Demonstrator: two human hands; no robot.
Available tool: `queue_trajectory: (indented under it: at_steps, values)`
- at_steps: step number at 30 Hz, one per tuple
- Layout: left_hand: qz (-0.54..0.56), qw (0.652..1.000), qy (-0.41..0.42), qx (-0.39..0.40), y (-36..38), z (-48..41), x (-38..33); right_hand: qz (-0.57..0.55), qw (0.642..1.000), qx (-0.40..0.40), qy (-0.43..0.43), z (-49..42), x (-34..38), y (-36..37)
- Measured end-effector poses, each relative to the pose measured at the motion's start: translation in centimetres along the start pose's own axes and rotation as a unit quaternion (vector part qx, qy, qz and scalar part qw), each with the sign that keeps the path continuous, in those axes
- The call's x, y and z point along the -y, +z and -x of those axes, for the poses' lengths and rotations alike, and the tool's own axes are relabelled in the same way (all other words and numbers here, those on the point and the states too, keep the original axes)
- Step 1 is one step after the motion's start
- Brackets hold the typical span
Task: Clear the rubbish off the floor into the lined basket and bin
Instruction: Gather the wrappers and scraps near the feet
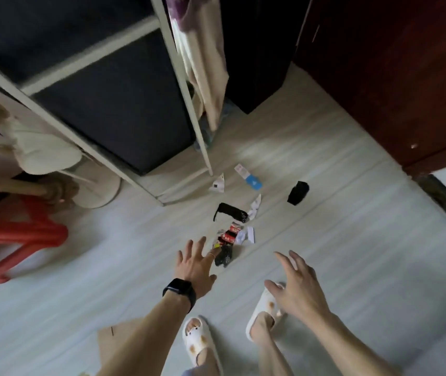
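A pale floor fills most of the frame. A dark red-brown wooden unit takes up the upper right, and a black panel stands in the upper left and centre behind a white metal frame. A cream cloth hangs from that frame at top centre. A red plastic stool sits at the left edge.

Two bare forearms reach up from the bottom of the frame. The left hand, with a black watch on its wrist, has its fingers spread and holds nothing; its fingertips lie just beside the nearest rubbish. The right hand hovers right of centre with its fingers loosely spread, also holding nothing, above one of two white slippers at bottom centre. A piece of brown cardboard lies on the floor at bottom centre-left, partly hidden by the left forearm.

The rubbish is scattered on the floor in the middle of the frame:
- a long black wrapper
- below it, a red-and-black wrapper
- a small black piece nearest the left fingertips
- a white scrap to the right of the red wrapper
- a crumpled black item, apart to the right
- a blue-and-white packet higher up
- a folded white paper by the foot of the frame
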State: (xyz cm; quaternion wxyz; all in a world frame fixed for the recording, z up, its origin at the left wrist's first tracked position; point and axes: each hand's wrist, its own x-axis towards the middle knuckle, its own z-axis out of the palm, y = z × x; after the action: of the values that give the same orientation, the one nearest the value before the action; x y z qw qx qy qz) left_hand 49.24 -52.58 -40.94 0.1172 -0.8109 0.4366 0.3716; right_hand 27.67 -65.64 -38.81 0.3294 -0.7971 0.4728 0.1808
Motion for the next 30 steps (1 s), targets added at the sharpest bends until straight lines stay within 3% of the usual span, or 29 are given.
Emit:
queue_trajectory:
  at_steps: [6,17,23,27,30]
  values:
    - [-0.041,0.996,-0.031,0.069,13.1,-15.6,0.5,0.071,0.994,0.083,0.002,-17.6,-6.7,12.5]
    - [-0.094,0.994,0.041,0.028,32.2,-37.5,4.7,0.227,0.966,0.095,-0.079,-41.4,-11.3,31.5]
    - [-0.080,0.988,0.123,-0.039,34.4,-41.5,8.3,0.244,0.961,0.064,-0.112,-45.3,-11.6,34.9]
    - [-0.063,0.985,0.146,-0.067,35.2,-40.7,9.5,0.160,0.972,-0.035,-0.166,-42.4,-13.3,36.3]
    - [-0.008,0.991,0.123,-0.058,35.3,-39.9,9.4,0.054,0.985,-0.087,-0.137,-41.1,-13.8,37.2]
